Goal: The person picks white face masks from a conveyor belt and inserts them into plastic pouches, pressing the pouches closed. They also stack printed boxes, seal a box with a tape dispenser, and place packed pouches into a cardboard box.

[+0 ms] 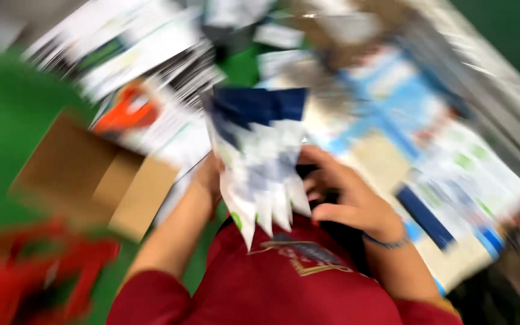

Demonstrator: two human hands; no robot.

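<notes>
Super blurry shot, but here's what's showing. The person is holding a fanned bunch of white-and-blue flat packets [260, 162] up in front of their chest, near the middle of the view. The left hand [209, 174] is sitting mostly behind the bunch, so whether it's actually clamping on it is not something anyone can tell. The right hand [344, 195] is curling in against the right edge of the bunch, fingers bent, looking like it's gripping or thumbing through the packets.

Beyond the hands, the worktop [7, 114] is green and it's covered with loads more printed packets [404, 120], spreading far and right. A brown cardboard box [91, 174] is sitting to the left, and something red [37, 271] is at the near left, too smeared to identify.

As for progress: looks like the sorting is mid-way at best, since only one bunch is in hand and heaps are lying out there unsorted.
</notes>
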